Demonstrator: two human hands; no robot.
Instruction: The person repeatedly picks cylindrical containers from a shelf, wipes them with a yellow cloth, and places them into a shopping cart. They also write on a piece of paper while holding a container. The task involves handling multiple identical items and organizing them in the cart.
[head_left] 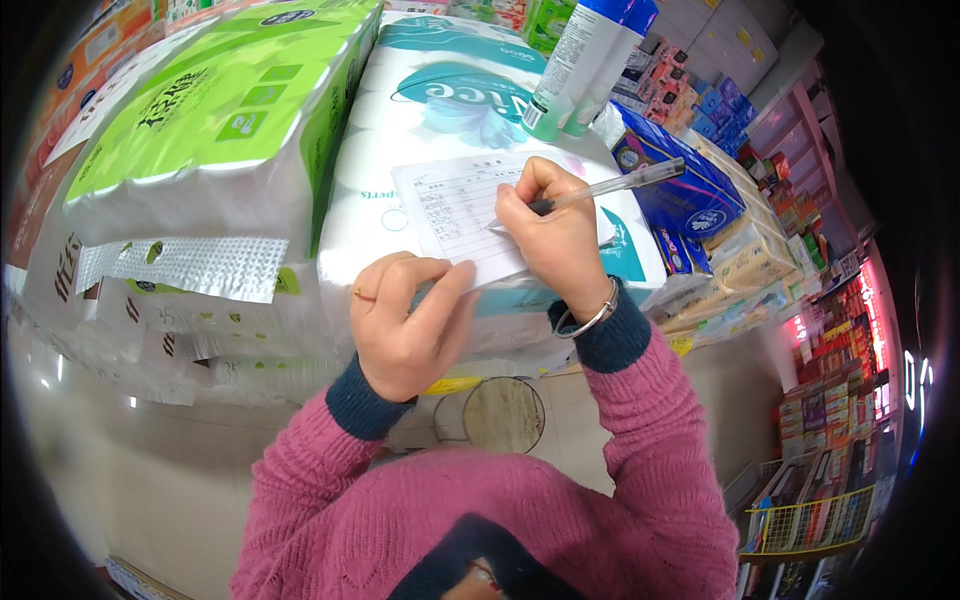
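A sheet of paper (470,205) with ruled lines and handwriting lies on a white and teal tissue pack (375,150). My right hand (550,225) is closed around a clear-barrelled pen (640,178), its tip at the paper's written area. A silver bracelet (597,312) circles that wrist. My left hand (405,315) rests at the paper's lower left edge, fingers bent and thumb side pressing the sheet against the pack. A gold ring (364,295) is on one finger. The fingertips of this hand are partly hidden.
Left of the paper stands a large green tissue pack (200,110). A white bottle-shaped container with a blue top (585,65) stands behind the paper. Blue tissue packs (680,190) sit to the right. A round stool (503,415) is on the floor below; stocked shelves (830,410) line the right.
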